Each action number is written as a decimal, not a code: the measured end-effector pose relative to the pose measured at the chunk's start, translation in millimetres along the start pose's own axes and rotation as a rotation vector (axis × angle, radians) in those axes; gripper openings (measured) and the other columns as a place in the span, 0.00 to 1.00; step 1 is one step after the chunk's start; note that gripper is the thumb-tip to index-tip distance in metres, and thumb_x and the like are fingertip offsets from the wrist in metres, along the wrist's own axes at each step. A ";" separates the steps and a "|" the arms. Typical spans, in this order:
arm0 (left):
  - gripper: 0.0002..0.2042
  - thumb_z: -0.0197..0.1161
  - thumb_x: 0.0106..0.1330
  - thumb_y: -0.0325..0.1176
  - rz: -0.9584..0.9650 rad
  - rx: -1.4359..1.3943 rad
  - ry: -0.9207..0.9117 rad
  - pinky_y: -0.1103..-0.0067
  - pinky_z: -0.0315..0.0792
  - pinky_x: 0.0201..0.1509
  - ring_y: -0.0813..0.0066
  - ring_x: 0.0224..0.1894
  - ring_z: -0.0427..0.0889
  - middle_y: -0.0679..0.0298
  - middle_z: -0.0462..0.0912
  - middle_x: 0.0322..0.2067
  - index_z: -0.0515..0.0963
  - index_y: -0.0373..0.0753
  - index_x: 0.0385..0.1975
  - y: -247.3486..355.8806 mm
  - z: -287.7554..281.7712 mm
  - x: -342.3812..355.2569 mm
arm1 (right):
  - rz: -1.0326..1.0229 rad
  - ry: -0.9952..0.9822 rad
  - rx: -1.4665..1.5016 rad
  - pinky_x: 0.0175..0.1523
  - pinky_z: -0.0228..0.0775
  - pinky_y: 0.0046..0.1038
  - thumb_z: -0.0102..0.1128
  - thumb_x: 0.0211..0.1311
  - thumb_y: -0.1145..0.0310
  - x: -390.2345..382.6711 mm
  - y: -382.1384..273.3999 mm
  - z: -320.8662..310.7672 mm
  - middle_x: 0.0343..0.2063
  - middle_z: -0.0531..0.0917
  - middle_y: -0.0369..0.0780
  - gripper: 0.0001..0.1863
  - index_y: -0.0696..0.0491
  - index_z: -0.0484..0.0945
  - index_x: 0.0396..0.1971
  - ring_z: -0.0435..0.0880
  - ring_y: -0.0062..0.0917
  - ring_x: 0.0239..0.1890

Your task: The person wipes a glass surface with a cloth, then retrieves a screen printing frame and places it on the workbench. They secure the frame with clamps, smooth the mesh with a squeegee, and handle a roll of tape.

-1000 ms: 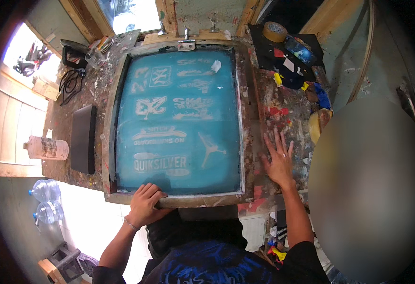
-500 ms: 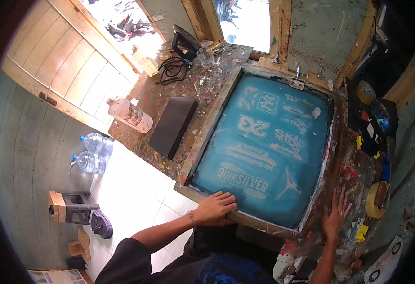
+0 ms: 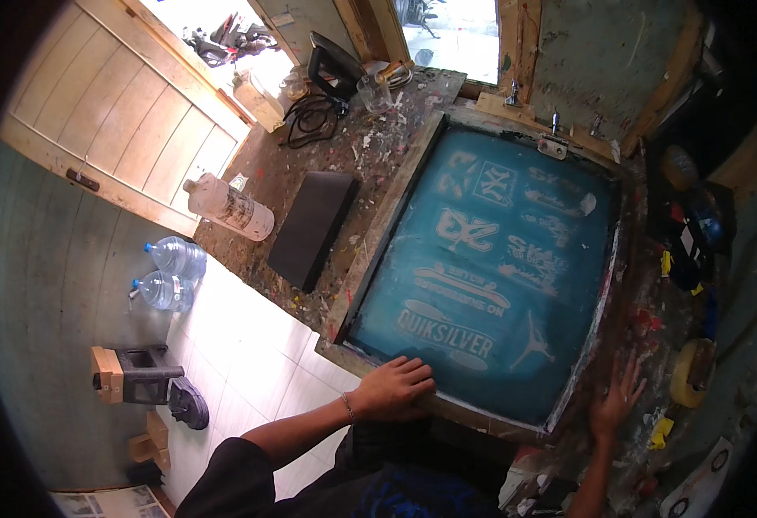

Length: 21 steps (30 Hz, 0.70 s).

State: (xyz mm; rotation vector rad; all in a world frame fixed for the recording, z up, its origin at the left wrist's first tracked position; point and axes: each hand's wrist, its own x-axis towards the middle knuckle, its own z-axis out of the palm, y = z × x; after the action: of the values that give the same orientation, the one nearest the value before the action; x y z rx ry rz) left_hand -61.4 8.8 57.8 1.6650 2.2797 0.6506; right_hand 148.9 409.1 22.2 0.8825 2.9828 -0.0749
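A screen printing frame [image 3: 473, 416] lies on the worktable before me, its teal mesh [image 3: 482, 276] covered with pale stencil designs. My left hand [image 3: 395, 387] is bent over the frame's near rail toward the left corner, fingers on top and gripping the edge. To the right of the frame, my right hand [image 3: 616, 399] rests flat on the paint-stained table with its fingers spread, touching no tool. A metal hinge clamp [image 3: 553, 148] sits at the frame's far rail.
Left of the frame are a dark flat block [image 3: 313, 229], a stained plastic bottle [image 3: 231, 207] and an iron [image 3: 333, 69] with its cord. Tape rolls [image 3: 692, 371] and scraps line the right side. Water jugs [image 3: 169, 292] stand on the floor beyond the table's left edge.
The picture has become darker and the view has shifted slightly. Both hands stay where they were: the left on the frame's near rail, the right on the table.
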 end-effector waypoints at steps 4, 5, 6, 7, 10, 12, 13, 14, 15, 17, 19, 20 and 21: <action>0.18 0.72 0.51 0.42 -0.016 0.001 -0.032 0.71 0.69 0.45 0.64 0.42 0.74 0.64 0.72 0.36 0.73 0.43 0.35 -0.5 0.8 -0.7 | -0.012 0.037 0.011 0.76 0.31 0.55 0.35 0.69 0.34 -0.7 3.8 6.3 0.76 0.51 0.43 0.39 0.41 0.59 0.73 0.49 0.45 0.76; 0.18 0.72 0.51 0.43 -0.016 0.001 -0.043 0.71 0.69 0.45 0.64 0.42 0.74 0.64 0.72 0.36 0.73 0.43 0.35 -0.4 -0.5 0.0 | -0.013 0.049 0.007 0.76 0.31 0.54 0.34 0.69 0.33 -0.8 4.9 7.6 0.75 0.52 0.43 0.39 0.41 0.59 0.73 0.50 0.45 0.76; 0.18 0.72 0.51 0.43 -0.015 0.001 -0.054 0.71 0.69 0.45 0.65 0.42 0.74 0.64 0.72 0.36 0.73 0.43 0.35 -0.6 -1.4 0.5 | -0.014 0.061 0.004 0.76 0.31 0.54 0.34 0.69 0.33 -0.5 5.2 9.1 0.75 0.52 0.43 0.40 0.42 0.60 0.72 0.50 0.44 0.76; 0.18 0.72 0.52 0.43 -0.015 -0.005 -0.059 0.71 0.69 0.45 0.64 0.42 0.74 0.63 0.72 0.36 0.73 0.43 0.36 -1.0 -1.6 0.6 | -0.013 0.060 -0.003 0.76 0.32 0.54 0.34 0.69 0.32 -0.3 5.3 9.8 0.75 0.53 0.43 0.40 0.42 0.60 0.72 0.50 0.44 0.76; 0.18 0.71 0.54 0.44 -0.012 -0.020 -0.071 0.71 0.68 0.46 0.64 0.43 0.73 0.62 0.72 0.37 0.73 0.42 0.36 -1.3 -1.0 0.0 | -0.019 0.065 -0.018 0.76 0.33 0.54 0.34 0.68 0.32 0.9 1.8 3.9 0.75 0.54 0.43 0.40 0.43 0.61 0.72 0.51 0.44 0.76; 0.18 0.69 0.55 0.44 -0.004 -0.017 -0.078 0.71 0.67 0.47 0.63 0.43 0.72 0.61 0.72 0.38 0.72 0.40 0.36 -1.2 -1.4 0.0 | -0.031 0.084 -0.019 0.75 0.33 0.54 0.34 0.69 0.33 0.8 2.2 3.8 0.74 0.55 0.43 0.40 0.44 0.61 0.72 0.51 0.43 0.76; 0.18 0.69 0.55 0.44 -0.001 -0.018 -0.078 0.71 0.67 0.47 0.63 0.43 0.72 0.61 0.72 0.38 0.72 0.40 0.37 -1.4 -1.2 -0.3 | -0.028 0.077 -0.019 0.75 0.34 0.54 0.34 0.69 0.33 0.9 1.6 3.0 0.74 0.55 0.43 0.40 0.44 0.61 0.72 0.51 0.43 0.76; 0.18 0.69 0.55 0.44 0.003 -0.019 -0.077 0.71 0.67 0.47 0.64 0.43 0.72 0.61 0.72 0.38 0.72 0.40 0.37 -2.0 -0.5 0.0 | -0.024 0.071 -0.021 0.75 0.34 0.54 0.34 0.69 0.33 1.3 0.7 1.3 0.74 0.54 0.43 0.40 0.44 0.61 0.72 0.51 0.43 0.76; 0.18 0.69 0.56 0.44 0.007 -0.019 -0.075 0.71 0.67 0.47 0.64 0.43 0.72 0.61 0.72 0.38 0.72 0.40 0.37 -2.4 0.0 0.0 | -0.020 0.066 -0.023 0.75 0.34 0.54 0.34 0.69 0.33 1.7 0.1 0.5 0.74 0.54 0.43 0.40 0.44 0.62 0.72 0.51 0.43 0.76; 0.18 0.68 0.56 0.45 0.009 -0.016 -0.073 0.71 0.67 0.47 0.64 0.43 0.72 0.61 0.72 0.38 0.72 0.40 0.37 -2.4 0.4 -0.3 | -0.017 0.056 -0.027 0.75 0.34 0.54 0.34 0.69 0.33 1.7 1.0 0.8 0.74 0.54 0.43 0.40 0.44 0.62 0.72 0.51 0.43 0.76; 0.18 0.68 0.56 0.45 0.007 -0.015 -0.076 0.71 0.67 0.47 0.64 0.44 0.72 0.61 0.72 0.38 0.72 0.40 0.37 -1.8 0.2 -0.6 | -0.015 0.050 -0.028 0.75 0.34 0.54 0.33 0.69 0.33 1.8 1.6 0.7 0.74 0.55 0.43 0.40 0.44 0.62 0.72 0.51 0.44 0.76; 0.18 0.68 0.56 0.45 0.005 -0.014 -0.079 0.71 0.67 0.47 0.64 0.44 0.72 0.61 0.72 0.39 0.72 0.40 0.37 -1.8 -0.2 -0.4 | -0.014 0.051 -0.026 0.75 0.34 0.54 0.33 0.69 0.33 2.2 1.5 0.7 0.74 0.55 0.44 0.40 0.44 0.62 0.72 0.51 0.44 0.76; 0.18 0.68 0.56 0.45 0.004 -0.013 -0.082 0.71 0.67 0.47 0.64 0.44 0.72 0.61 0.72 0.39 0.72 0.40 0.37 -1.9 -0.2 -0.5 | -0.014 0.052 -0.025 0.75 0.34 0.54 0.33 0.69 0.33 2.3 1.4 0.7 0.74 0.55 0.44 0.40 0.44 0.61 0.72 0.50 0.44 0.76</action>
State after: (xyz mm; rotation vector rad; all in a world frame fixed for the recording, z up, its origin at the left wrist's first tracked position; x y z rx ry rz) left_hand -62.9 7.8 57.0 1.6590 2.2116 0.5862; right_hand 147.7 411.4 21.3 0.8741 3.0313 -0.0156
